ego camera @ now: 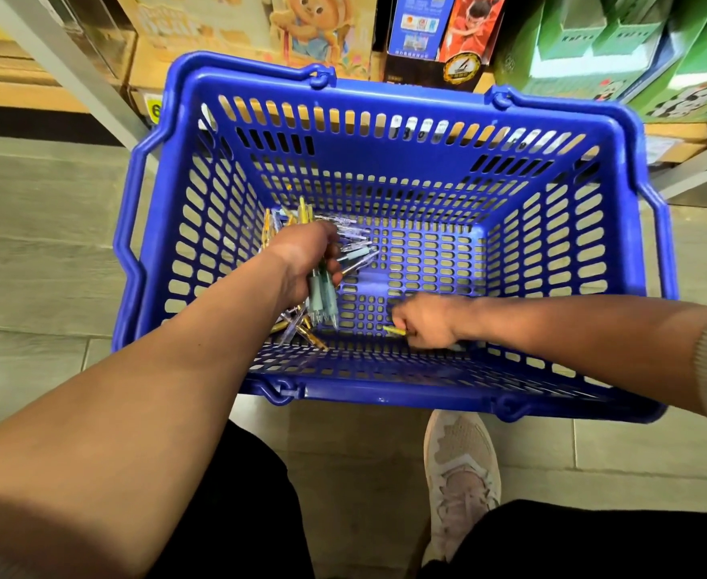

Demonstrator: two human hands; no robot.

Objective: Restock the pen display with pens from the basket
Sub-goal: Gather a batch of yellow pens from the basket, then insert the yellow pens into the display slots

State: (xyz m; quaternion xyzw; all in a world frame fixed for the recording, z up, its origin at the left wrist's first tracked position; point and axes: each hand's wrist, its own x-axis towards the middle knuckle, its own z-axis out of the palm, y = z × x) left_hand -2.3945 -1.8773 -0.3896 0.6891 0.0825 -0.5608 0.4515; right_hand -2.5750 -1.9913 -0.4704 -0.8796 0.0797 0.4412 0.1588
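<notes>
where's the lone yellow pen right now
Head view: the yellow pen is at the bottom of the blue basket, by its near wall, pinched in the right hand.

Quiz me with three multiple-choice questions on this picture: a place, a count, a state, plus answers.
1. Where does the right hand pinch a thin yellow pen? A on a shelf; B inside the blue slotted plastic basket; C beside a shoe.
2. How many hands reach into the basket? A none; B one; C two.
3. The left hand is: A idle; B gripping a bundle of green, yellow and clear pens; C holding a handle.
Answers: B, fist near the basket floor; C, both forearms cross the rim; B, fingers curl round the bundle.
</notes>
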